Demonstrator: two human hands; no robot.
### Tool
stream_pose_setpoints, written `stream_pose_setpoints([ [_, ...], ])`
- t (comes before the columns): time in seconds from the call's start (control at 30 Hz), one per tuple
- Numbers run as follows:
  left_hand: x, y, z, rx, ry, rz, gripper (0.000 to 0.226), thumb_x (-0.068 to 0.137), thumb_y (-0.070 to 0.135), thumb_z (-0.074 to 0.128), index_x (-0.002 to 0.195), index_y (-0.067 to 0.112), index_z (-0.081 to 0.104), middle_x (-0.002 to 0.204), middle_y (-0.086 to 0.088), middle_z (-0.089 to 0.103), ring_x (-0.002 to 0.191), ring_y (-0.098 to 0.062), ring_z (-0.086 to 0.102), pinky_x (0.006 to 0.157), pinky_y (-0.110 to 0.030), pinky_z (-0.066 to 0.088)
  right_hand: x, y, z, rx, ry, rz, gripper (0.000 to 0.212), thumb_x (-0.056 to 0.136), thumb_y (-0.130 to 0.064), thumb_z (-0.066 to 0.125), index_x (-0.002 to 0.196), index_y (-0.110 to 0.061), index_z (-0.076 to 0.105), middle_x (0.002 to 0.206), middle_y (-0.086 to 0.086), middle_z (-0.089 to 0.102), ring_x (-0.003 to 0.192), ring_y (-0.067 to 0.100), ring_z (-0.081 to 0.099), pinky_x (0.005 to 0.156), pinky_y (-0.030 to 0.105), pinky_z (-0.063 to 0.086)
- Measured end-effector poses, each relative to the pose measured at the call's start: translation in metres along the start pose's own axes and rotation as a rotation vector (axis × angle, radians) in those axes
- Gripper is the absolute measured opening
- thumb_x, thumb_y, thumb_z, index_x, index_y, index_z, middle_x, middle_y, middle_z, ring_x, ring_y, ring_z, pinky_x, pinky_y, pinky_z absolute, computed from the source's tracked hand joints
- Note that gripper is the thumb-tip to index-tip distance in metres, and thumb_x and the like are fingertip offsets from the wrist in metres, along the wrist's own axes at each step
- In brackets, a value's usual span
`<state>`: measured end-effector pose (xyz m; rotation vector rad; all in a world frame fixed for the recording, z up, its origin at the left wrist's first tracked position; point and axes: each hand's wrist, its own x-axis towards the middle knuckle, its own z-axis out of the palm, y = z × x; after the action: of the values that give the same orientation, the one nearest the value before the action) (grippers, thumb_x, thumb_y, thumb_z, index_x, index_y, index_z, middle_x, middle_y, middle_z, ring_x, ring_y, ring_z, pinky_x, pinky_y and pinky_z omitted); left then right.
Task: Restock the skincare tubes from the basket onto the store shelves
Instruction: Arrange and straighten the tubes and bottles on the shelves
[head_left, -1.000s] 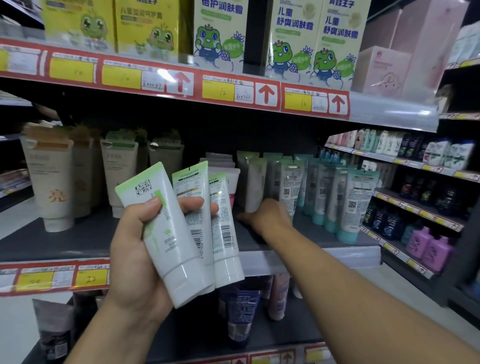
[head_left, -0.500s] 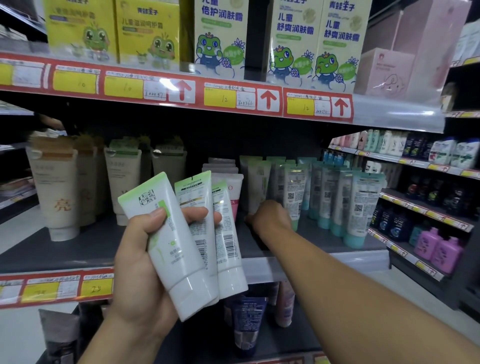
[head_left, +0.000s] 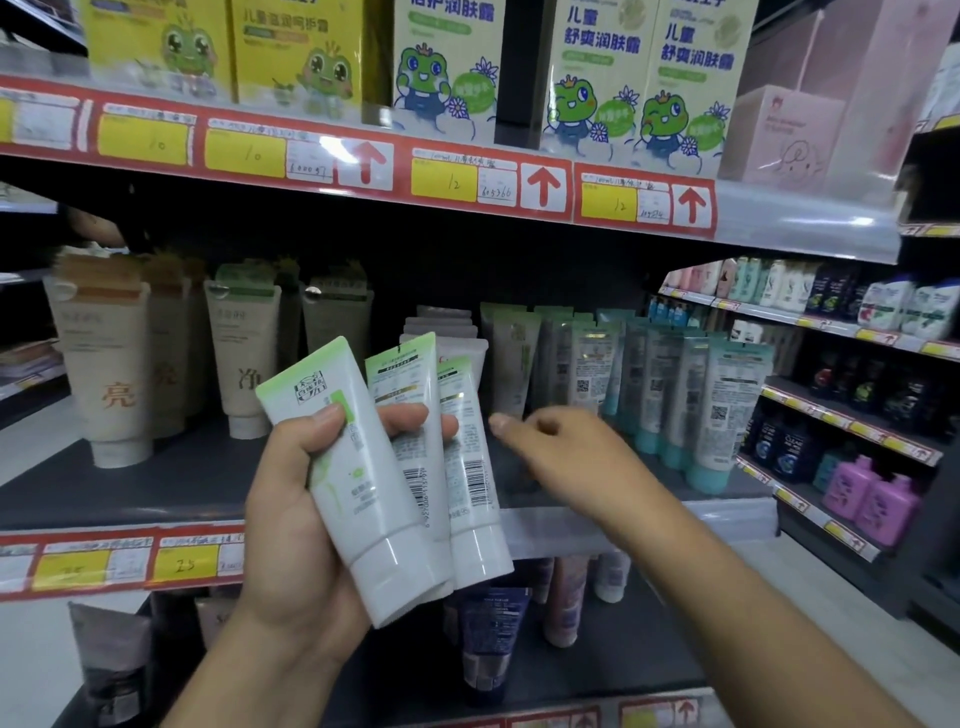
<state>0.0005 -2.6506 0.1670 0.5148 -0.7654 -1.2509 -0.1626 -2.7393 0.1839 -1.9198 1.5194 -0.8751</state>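
Plainly, the left hand (head_left: 291, 519) grips three tubes (head_left: 395, 483) fanned, caps down, before the shelf (head_left: 156, 483). The right hand (head_left: 561, 457) reaches toward them, fingers loose, holding nothing. Tubes look light, soft, slick; best pinched mid-body.

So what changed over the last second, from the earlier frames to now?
The right hand pulled back off the middle shelf toward the held tubes, empty, fingers loosely extended. The left hand kept its grip on the three green-topped tubes, fanned upright as before. The shelved tubes look unchanged.
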Motion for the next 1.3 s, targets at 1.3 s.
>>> stream_pose_setpoints([
  [1.3, -0.002, 0.001, -0.01, 0.035, 0.007, 0.121, 0.044, 0.085, 0.037, 0.047, 0.081, 0.002, 0.073, 0.11, -0.036, 0.064, 0.113, -0.051, 0.058, 0.1, -0.072, 0.037, 0.078, 0.028, 0.037, -0.228, 0.302, 0.168, 0.046, 0.08, -0.042, 0.075, 0.111, -0.011, 0.061, 0.106, 0.009, 0.068, 0.094, 0.028, 0.064, 0.065, 0.03, 0.045],
])
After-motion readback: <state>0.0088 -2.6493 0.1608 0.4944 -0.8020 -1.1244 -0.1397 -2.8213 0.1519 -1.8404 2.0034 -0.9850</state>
